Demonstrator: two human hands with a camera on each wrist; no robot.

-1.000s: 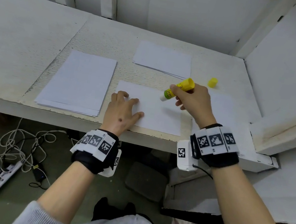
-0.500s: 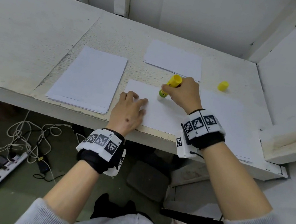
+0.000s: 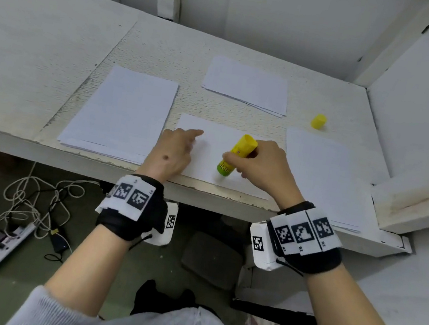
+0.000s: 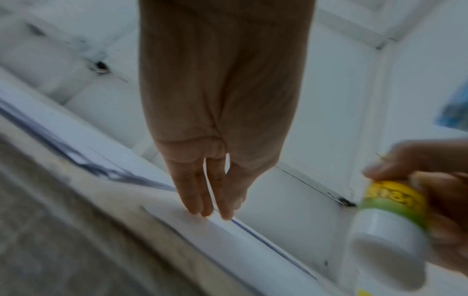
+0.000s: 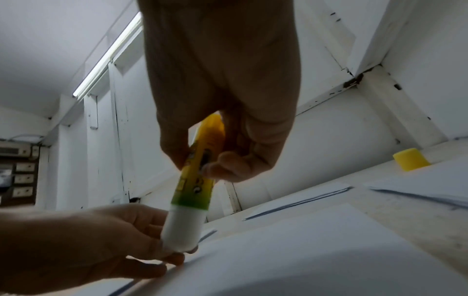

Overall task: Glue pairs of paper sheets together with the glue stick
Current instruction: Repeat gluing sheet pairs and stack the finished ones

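Head view: the right hand pinches the glue stick, tip down on the centre sheet near the desk's front edge. The left hand, fingers straight, presses the sheet's 9 o'clock edge. Bare desk lies between the stacks; the cap sits at 2 o'clock.

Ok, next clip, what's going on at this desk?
A person is gluing paper. The right hand grips an uncapped glue stick, tilted, its lower end down on the single sheet at the desk's front edge. The left hand presses straight fingers on that sheet's left side to hold it. The yellow cap stands apart at the back right. Paper stacks lie to the left, behind and to the right.
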